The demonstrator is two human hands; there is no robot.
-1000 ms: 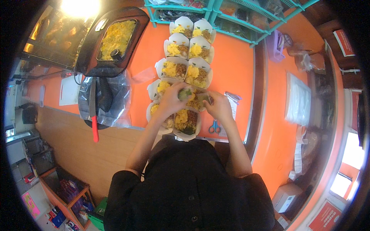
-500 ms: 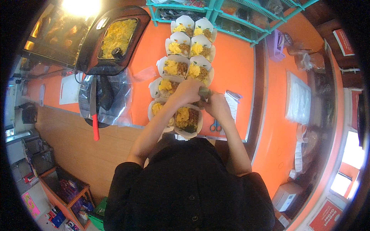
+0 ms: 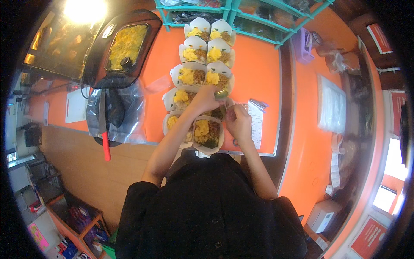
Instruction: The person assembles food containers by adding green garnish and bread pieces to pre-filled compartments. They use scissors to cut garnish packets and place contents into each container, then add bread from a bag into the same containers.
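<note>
Two columns of open white paper food boxes run away from me, filled with yellow egg and brown minced topping. My left hand (image 3: 207, 100) is closed round a small green jar-like container (image 3: 221, 94), above the right column. Just right of it, my right hand (image 3: 238, 121) is closed with curled fingers near a box that my hands partly cover; whatever is in its fingers is too small to make out. Dark green topping shows in that covered box (image 3: 218, 113). The nearest right box (image 3: 208, 133) has dark green at its front edge.
A black pan (image 3: 129, 45) of yellow egg stands at the back left. A red-handled knife (image 3: 105, 134) lies on clear plastic (image 3: 137, 123), its handle over the counter edge. Right of the boxes lie a paper slip (image 3: 255, 129) and scissors (image 3: 235, 142). Teal racks (image 3: 258, 29) stand behind.
My hands have moved apart: the right has come away from the green container and sits slightly lower. The container has tilted in my left hand. The whole view has shifted slightly.
</note>
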